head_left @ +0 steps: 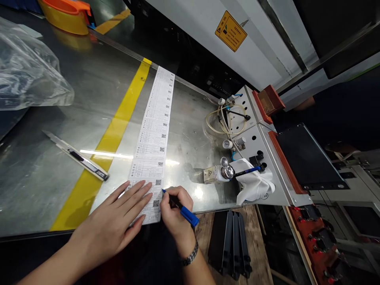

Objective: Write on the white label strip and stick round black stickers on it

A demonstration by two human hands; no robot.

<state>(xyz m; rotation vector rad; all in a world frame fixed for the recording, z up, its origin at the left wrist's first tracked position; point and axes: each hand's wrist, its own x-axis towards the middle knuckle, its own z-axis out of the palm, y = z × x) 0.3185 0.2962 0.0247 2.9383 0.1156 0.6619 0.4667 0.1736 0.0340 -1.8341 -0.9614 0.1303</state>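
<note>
1. Landmark: printed label strip (150,146), flat on the metal table (190,134), running away from the person.
2. Step in hand (my read): writing on or marking the strip's near end, w/ one hand steadying & the other on the pen (184,212).
3. L hand (117,213): flat, fingers spread & a bit apart, resting across the strip's near end & past its left edge; nothing clamped.
4. R hand (176,209): fingers closed on the pen, just off the strip's right edge, near end. Tip points at that edge; can't tell if it's touching.
5. Next move prob. calls for a light, controlled stroke, w/ the L hand keeping the paper from sliding.
6. Around: craft knife (80,158) left of the strip, lying across the yellow stripe (117,130); bottle (212,174) right of the strip, well apart.
</note>
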